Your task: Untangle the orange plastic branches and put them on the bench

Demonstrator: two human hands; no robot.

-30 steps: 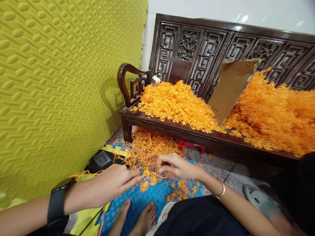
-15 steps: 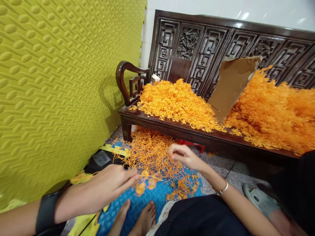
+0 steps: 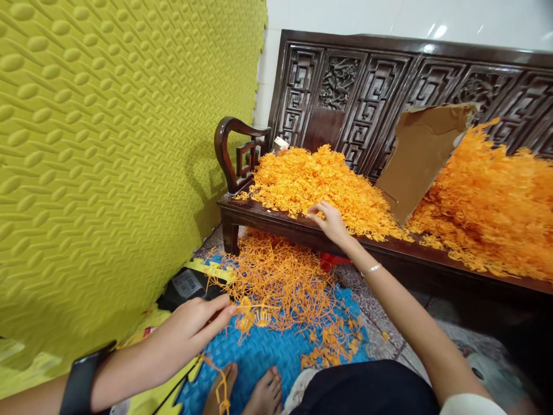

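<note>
Had left hand (image 3: 196,325) on the orange string (image 3: 254,306), right hand (image 3: 330,222) over at the pile (image 3: 322,176).
Head cam on my end: left thumb + finger were pinched tight on the string, which stuck out above the blue mat (image 3: 246,349) w/ a couple of orange pcs (image 3: 246,319) hanging off it. Right hand was at the front edge of the pile on the dark bench (image 3: 324,128), fingers half curled; couldn't tell if they had or touched anything tbh. Cardboard (image 3: 425,161) leaned btwn that pile & another, w/ a strand heap (image 3: 276,276) on the floor.
</note>
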